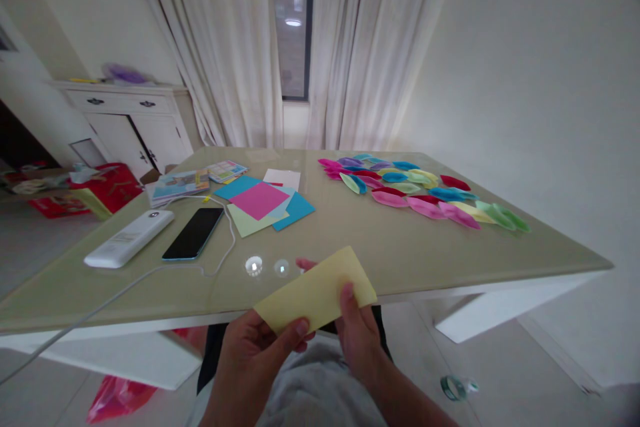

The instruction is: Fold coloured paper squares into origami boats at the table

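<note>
A yellow sheet of paper [317, 290], folded or cut to an oblong, is held tilted above my lap at the table's front edge. My left hand [260, 350] pinches its lower left corner, thumb on top. My right hand [357, 330] grips the right end, its thumb pressed on the face and fingers behind. Beyond the paper lies a loose pile of coloured sheets, with a pink square [260, 200] on top of blue and pale green ones. To the right, several boat-shaped folded paper pieces [430, 207] in pink, blue, red, green and yellow are spread in rows.
On the table [340, 223] at left lie a white power bank [129, 239], a phone [194, 233], a white cable [231, 240] and booklets [180, 185]. A red bag [117, 187] and white cabinet [145, 123] stand beyond. A tape roll [453, 387] rests on the floor.
</note>
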{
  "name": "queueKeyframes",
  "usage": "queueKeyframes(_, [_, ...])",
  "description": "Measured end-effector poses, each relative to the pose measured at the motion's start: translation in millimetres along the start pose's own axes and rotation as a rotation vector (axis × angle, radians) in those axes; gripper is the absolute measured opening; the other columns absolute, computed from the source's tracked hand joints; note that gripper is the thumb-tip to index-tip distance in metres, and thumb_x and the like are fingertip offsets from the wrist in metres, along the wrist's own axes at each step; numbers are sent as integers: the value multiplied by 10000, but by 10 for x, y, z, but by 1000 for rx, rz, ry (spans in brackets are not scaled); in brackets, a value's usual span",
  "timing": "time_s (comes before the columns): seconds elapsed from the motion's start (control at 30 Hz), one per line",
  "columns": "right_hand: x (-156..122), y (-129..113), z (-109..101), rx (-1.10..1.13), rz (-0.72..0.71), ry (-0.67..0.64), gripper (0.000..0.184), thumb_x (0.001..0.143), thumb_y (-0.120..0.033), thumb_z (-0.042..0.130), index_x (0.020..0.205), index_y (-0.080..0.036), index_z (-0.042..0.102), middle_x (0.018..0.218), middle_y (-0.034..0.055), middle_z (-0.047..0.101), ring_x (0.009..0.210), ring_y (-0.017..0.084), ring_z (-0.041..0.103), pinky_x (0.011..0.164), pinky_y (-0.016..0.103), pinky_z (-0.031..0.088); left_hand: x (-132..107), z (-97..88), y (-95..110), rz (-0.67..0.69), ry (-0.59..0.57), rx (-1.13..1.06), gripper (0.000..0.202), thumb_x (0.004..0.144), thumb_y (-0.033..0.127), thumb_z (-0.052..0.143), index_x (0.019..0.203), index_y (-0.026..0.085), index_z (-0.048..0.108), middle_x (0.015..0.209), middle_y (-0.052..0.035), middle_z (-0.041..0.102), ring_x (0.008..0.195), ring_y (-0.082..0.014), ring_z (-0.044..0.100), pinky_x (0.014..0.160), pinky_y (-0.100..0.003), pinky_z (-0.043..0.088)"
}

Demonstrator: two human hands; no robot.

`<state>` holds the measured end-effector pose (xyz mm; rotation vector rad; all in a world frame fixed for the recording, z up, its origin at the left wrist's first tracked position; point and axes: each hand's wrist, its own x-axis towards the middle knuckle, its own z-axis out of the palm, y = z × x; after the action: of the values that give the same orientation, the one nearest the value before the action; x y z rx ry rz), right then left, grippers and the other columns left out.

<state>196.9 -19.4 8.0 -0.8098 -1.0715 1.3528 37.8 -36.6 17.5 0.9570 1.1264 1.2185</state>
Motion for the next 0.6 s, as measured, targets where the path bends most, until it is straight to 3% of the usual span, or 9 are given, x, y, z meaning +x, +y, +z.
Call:
queueKeyframes(0.1, [194, -210, -286, -64, -180, 46, 722, 1017, -794, 443, 1280, -225, 802, 1186, 152, 806, 1041, 316, 726, 927, 453, 567, 19, -149, 12, -23, 60, 44, 447, 637, 498, 984, 858, 144, 825, 769, -104, 841, 645, -242, 786, 596, -291, 655])
queueKeyframes(0.23, [341, -394, -638, -132, -465, 297, 677, 1055, -759, 399, 1190, -259, 836, 1179, 121, 816, 983, 256, 694, 857, 378, 546, 21, -305, 68, -5, 199, 76, 499, 630, 514, 984, 933, 154, 817, 812, -88, 850, 684, -233, 791, 637, -283, 650])
queueKeyframes(0.3, [298, -409, -683, -250, -395, 137, 731, 1002, -817, 454, 1262, -229, 804, 1079, 121, 813, 847, 231, 664, 769, 353, 541, 12, -329, 123, 7, 163, 96, 481, 643, 508, 978, 935, 166, 810, 793, -74, 843, 680, -226, 780, 620, -270, 631])
queueKeyframes(0.33, [255, -405, -666, -302, -336, 48, 688, 952, -804, 584, 1241, -219, 803, 997, 99, 802, 775, 210, 642, 715, 328, 528, 9, -331, 153, 4, 124, 110, 464, 648, 505, 977, 917, 168, 806, 768, -69, 835, 663, -220, 769, 600, -263, 617])
queueKeyframes(0.4, [161, -389, -575, -398, -159, -57, 474, 892, -657, 790, 927, -186, 818, 763, 39, 726, 662, 162, 587, 630, 276, 471, 18, -314, 202, -3, 65, 119, 451, 652, 494, 979, 909, 168, 802, 748, -65, 825, 636, -208, 749, 571, -251, 592])
queueKeyframes(0.47, [87, -367, -441, -409, -32, -10, 497, 902, -598, 806, 665, -174, 699, 574, -8, 610, 543, 118, 515, 530, 240, 382, 41, -263, 203, 22, 58, 55, 508, 664, 491, 981, 1023, 180, 800, 854, -71, 845, 702, -220, 771, 610, -262, 606])
queueKeyframes(0.6, [26, -250, -165, -283, 23, 143, 515, 905, -620, 785, 678, -172, 670, 569, -1, 645, 466, 84, 460, 457, 207, 334, 76, -3, -27, 230, 38, -148, 781, 634, 716, 928, 1216, 223, 763, 1149, -125, 831, 1066, -339, 785, 883, -406, 655])
